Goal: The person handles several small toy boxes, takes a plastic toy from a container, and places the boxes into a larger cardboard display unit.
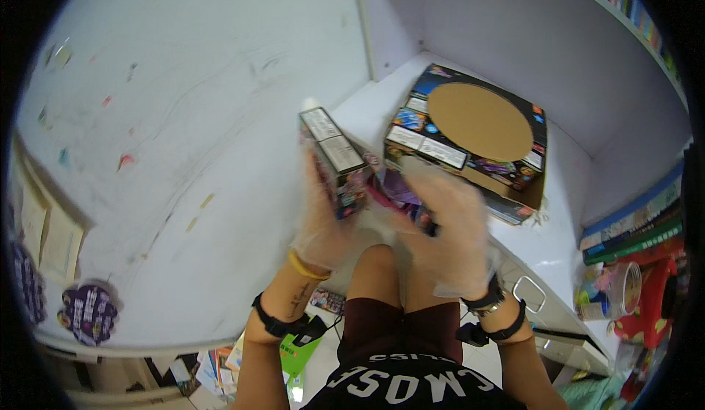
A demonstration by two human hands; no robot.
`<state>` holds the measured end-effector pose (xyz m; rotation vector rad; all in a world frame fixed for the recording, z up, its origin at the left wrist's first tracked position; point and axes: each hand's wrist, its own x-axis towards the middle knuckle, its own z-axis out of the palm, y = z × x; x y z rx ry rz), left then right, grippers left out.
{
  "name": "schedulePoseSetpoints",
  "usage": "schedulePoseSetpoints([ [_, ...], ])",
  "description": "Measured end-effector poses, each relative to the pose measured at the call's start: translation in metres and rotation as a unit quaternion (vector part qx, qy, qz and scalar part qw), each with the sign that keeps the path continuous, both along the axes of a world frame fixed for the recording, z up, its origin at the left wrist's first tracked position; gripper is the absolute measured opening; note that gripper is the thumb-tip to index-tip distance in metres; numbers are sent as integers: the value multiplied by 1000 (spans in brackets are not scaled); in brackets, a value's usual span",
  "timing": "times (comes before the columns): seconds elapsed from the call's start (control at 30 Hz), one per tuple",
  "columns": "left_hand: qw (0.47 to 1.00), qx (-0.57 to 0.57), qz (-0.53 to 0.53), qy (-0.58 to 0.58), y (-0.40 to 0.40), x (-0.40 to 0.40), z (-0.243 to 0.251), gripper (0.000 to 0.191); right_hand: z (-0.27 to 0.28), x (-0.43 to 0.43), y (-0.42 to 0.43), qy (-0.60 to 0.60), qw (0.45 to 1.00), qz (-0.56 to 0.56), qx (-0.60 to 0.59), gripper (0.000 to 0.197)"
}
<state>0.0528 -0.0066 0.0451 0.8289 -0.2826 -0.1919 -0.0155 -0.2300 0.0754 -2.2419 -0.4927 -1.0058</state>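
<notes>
My left hand point(321, 229), in a clear plastic glove, grips a small printed carton point(337, 154) whose narrow side with white label panels faces up. Close beside it, my right hand point(449, 217), gloved the same way and blurred, holds a purple-and-dark packet point(397, 192) by its edge. The packet lies against or just by the carton's near right end; whether they touch cannot be made out. Just beyond my right hand, a larger black printed cardboard box point(479, 121) rests on the white shelf, with a brown oval panel on top and an opening at its near side.
A white marked wall or board point(182, 151) rises at left. Stacked books point(633, 228), a clear plastic jar point(625, 289) and a red item point(650, 305) line the right side. A drawer handle point(530, 293) juts below the shelf edge. Papers point(215, 368) lie low at left.
</notes>
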Motion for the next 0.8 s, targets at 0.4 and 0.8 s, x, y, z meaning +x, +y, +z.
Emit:
schedulePoseSetpoints([
  [0.4, 986, 76, -133, 62, -61, 96, 32, 77, -58, -46, -164, 292, 916, -232, 145, 107],
  [0.8, 774, 490, -67, -396, -17, 44, -51, 86, -81, -66, -174, 308, 878, -172, 324, 98],
])
